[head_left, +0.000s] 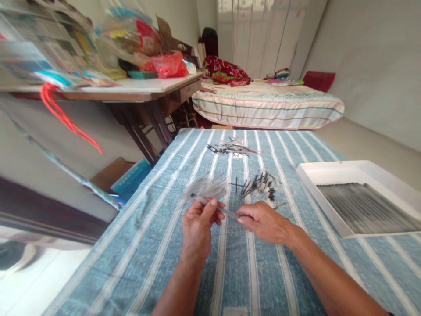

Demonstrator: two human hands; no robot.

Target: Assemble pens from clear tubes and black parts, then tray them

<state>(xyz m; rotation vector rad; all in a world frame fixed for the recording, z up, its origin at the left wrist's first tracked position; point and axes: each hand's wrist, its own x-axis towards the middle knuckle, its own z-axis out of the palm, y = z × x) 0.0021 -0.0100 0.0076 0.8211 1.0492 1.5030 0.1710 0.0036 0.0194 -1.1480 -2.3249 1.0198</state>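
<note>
A slim translucent pen barrel (227, 213) with a dark tip at its far left end is held between my two hands. My left hand (201, 219) is closed around its middle, thumb on top. At its right end my right hand (263, 221) pinches it; whatever else lies inside those fingers is hidden. Just beyond my left hand lies a pile of clear pen barrels (210, 185). Small black and clear pen parts (261, 184) are heaped beyond my right hand. Farther back is a bundle of thin pen refills (230, 148), dark with some reddish ends.
At right a white tray (365, 168) holds a row of dark pens (365, 208). Everything rests on a blue striped cloth (158, 272). A cluttered side table (131, 87) stands at left, a bed (263, 103) behind, and a blue box (134, 177) sits low at left.
</note>
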